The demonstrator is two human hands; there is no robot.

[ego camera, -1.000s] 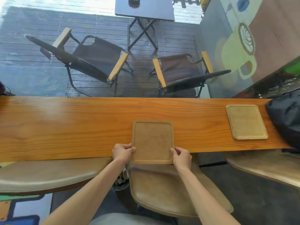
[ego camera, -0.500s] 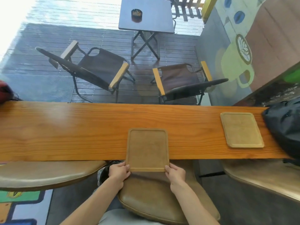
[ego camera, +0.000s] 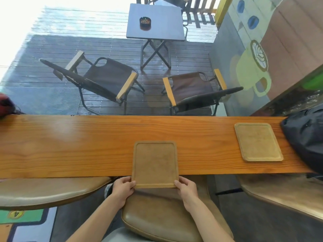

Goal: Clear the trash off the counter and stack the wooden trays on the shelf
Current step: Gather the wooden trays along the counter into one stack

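A brown wooden tray (ego camera: 155,163) lies on the long wooden counter (ego camera: 70,145), its near end sticking out past the counter's front edge. My left hand (ego camera: 123,188) grips the tray's near left corner. My right hand (ego camera: 187,189) grips its near right corner. A second, lighter wooden tray (ego camera: 257,142) lies flat on the counter further right, untouched.
A dark bag (ego camera: 307,137) rests on the counter's right end, touching close to the lighter tray. Brown padded stools (ego camera: 162,215) stand under the counter, one directly below my hands, others left (ego camera: 43,191) and right (ego camera: 283,193). Behind the glass are folding chairs and a small table.
Both hands have drawn the brown tray toward me, so its near end now overhangs the counter's edge. The view has tilted up slightly.
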